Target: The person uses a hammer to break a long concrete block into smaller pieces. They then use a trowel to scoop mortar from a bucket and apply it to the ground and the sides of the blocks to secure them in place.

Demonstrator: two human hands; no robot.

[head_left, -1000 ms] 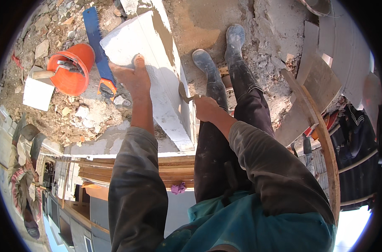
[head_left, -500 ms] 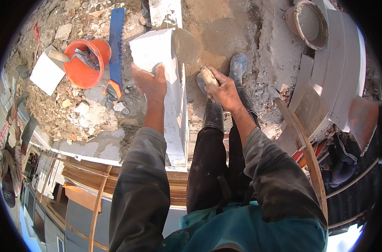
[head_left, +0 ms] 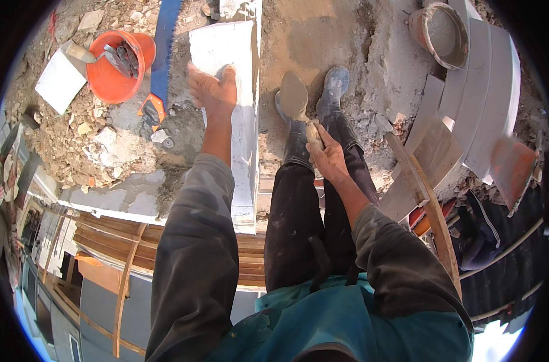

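Note:
My left hand (head_left: 215, 92) is on a white building block (head_left: 223, 39), thumb on its top and fingers curled at its left edge. The block lies along the low white wall (head_left: 244, 163). In my right hand (head_left: 328, 155) is a trowel, its wooden handle (head_left: 314, 134) inside my closed fingers. The trowel's blade (head_left: 294, 95) is grey with mortar and points away from me, above my boots (head_left: 333, 89) and apart from the block. The underside of the block is hidden.
On the rubble at left stand an orange bucket (head_left: 114, 84) with tools in it and a blue handsaw (head_left: 163, 54) with an orange handle. A mortar bucket (head_left: 446, 37) is at far right, beside stacked pale panels (head_left: 485, 90). A wooden plank (head_left: 428, 205) slants near my right arm.
My right hand has drawn back toward me, and the trowel blade has swung from beside the block to over my boots. My left hand has stayed on the block.

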